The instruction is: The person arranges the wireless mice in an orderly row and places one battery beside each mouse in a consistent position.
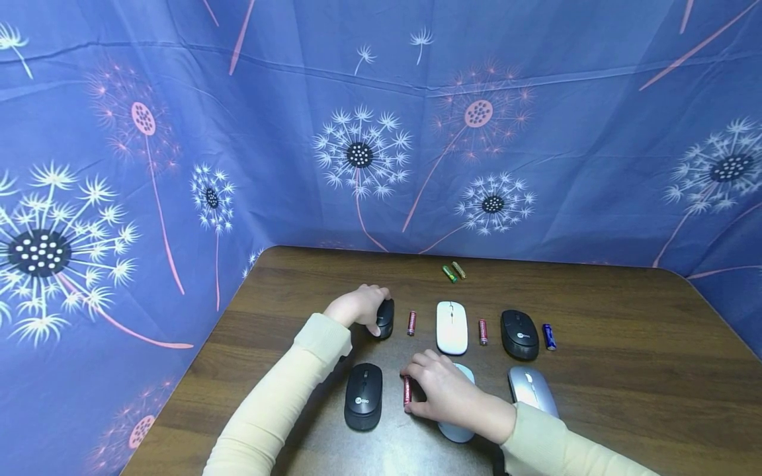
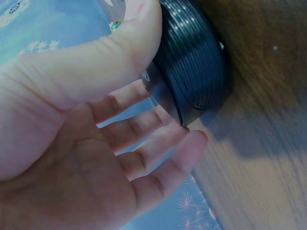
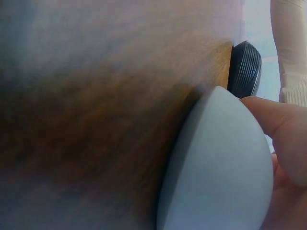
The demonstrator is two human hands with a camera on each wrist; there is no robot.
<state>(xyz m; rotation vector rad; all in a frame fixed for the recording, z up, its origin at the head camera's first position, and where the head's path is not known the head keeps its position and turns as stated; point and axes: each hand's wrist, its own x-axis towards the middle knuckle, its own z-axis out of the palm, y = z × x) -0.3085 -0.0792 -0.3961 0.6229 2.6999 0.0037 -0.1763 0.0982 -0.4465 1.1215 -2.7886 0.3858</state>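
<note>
My left hand [image 1: 360, 307] holds a black computer mouse [image 1: 386, 320] by its sides at the left of the table. In the left wrist view the thumb lies along the ribbed side of that mouse [image 2: 196, 52], and the fingers are on its far side. Nearer the front, my right hand [image 1: 446, 391] pinches a red battery [image 1: 407, 391] between thumb and fingers. Under that hand's palm lies a pale grey mouse [image 1: 456, 432], partly covered. The right wrist view shows this pale mouse [image 3: 218, 167] large, with the battery hidden.
Another black mouse [image 1: 363, 396] lies between my arms. Farther back are a red battery [image 1: 412, 323], a white mouse [image 1: 452, 328], a second red battery [image 1: 483, 332], a black mouse [image 1: 520, 335] and a blue battery [image 1: 549, 337]. A silver mouse [image 1: 532, 389] sits beside my right sleeve. Two small batteries [image 1: 449, 274] lie near the back edge.
</note>
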